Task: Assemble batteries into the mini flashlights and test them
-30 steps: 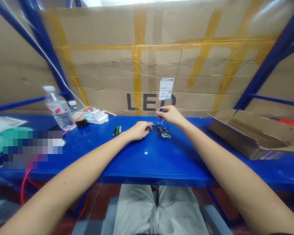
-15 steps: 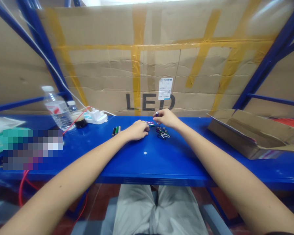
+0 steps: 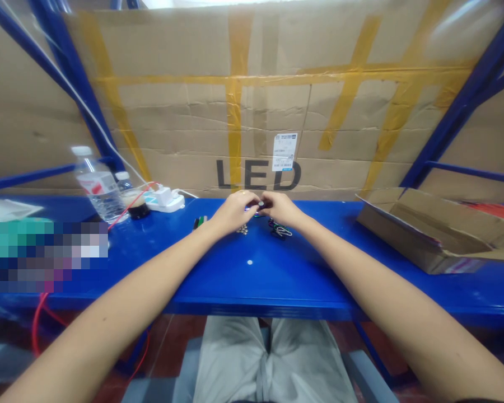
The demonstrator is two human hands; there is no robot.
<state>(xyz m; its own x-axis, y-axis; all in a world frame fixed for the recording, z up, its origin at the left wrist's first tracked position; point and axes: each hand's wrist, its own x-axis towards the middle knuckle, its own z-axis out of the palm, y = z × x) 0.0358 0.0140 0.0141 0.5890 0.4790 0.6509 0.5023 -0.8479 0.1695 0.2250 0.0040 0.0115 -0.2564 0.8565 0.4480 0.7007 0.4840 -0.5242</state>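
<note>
My left hand (image 3: 234, 210) and my right hand (image 3: 279, 208) meet fingertip to fingertip just above the blue table (image 3: 252, 274), near the cardboard wall. Both are closed in a pinch on a small dark part with a light tip (image 3: 257, 206), too small to name. A little heap of coloured wires and clips (image 3: 280, 229) lies just below my right hand. Small metal bits (image 3: 243, 228) lie under my left hand. A few short marker-like sticks (image 3: 199, 222) lie to the left of my left hand.
A plastic water bottle (image 3: 96, 187), a dark cup (image 3: 135, 205) and a white power strip (image 3: 164, 199) with a red cable stand at the back left. An open cardboard box (image 3: 432, 232) sits on the right. A large taped cardboard sheet (image 3: 252, 101) closes the back.
My left hand lifted off the table and moved right and up to meet my right hand, which came left with its small part. Small metal bits now show where the left hand rested.
</note>
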